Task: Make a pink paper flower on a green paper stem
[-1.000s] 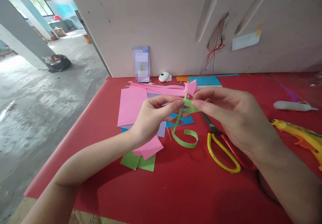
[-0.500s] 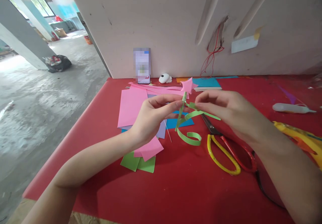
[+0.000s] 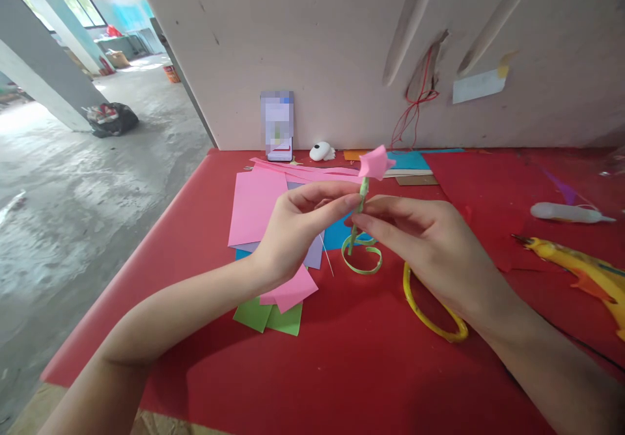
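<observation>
A folded pink paper star (image 3: 375, 163) tops a thin stem wrapped in green paper (image 3: 364, 189), held upright over the table. My left hand (image 3: 307, 226) pinches the stem just below the star. Lower down, my right hand (image 3: 415, 233) has thumb and fingers closed on the stem and its green paper wrap. The loose end of the green paper strip (image 3: 362, 271) curls in a ring beneath my fingers. Scissors lie under my right hand; only the yellow handle loop (image 3: 434, 321) shows clearly.
Pink paper (image 3: 256, 210), blue, purple and green sheets (image 3: 284, 318) lie left of centre on the red table (image 3: 312, 383). A phone (image 3: 278, 126) leans on the wall beside a white object (image 3: 322, 152). A yellow glue gun (image 3: 576, 262) and white bottle (image 3: 569, 212) lie right.
My right hand has moved left and down, from the outstretched green strip onto the stem. The strip's free end has curled closer round the stem. The star has shifted slightly right.
</observation>
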Demonstrator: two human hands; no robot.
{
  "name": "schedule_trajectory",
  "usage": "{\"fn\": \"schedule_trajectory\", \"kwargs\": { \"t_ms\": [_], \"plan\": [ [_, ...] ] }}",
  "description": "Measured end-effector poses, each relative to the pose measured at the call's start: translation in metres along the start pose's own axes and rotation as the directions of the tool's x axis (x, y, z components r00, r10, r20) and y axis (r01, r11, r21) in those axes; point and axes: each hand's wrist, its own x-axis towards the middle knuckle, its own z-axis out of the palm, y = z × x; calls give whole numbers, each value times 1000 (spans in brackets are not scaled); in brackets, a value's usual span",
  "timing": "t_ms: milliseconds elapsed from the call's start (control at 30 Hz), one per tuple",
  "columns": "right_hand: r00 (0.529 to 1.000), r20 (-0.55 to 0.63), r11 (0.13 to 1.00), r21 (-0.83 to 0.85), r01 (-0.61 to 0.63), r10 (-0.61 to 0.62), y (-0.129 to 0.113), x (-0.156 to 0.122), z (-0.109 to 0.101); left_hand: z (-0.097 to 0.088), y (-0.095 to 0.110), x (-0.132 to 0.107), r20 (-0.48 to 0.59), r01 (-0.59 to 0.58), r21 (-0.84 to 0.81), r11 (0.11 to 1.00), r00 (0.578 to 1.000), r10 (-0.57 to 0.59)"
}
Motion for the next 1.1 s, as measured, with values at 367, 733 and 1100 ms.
{"fn": "schedule_trajectory", "kwargs": {
  "t_ms": [367, 733, 1100],
  "plan": [
    [999, 41, 1000, 13, 22, -23, -3, -4, -3, -2, 13, -1, -24, -83, 218, 972, 996, 90],
    [999, -28, 984, -175, 24, -29, -6, -4, -5, -5, 13, 3, -18, -151, 228, 962, 987, 160],
    [847, 338, 862, -159, 482, -411, -36, -80, 18, -10, -6, 16, -37, -145, 281, 949, 986, 162]
  ]
}}
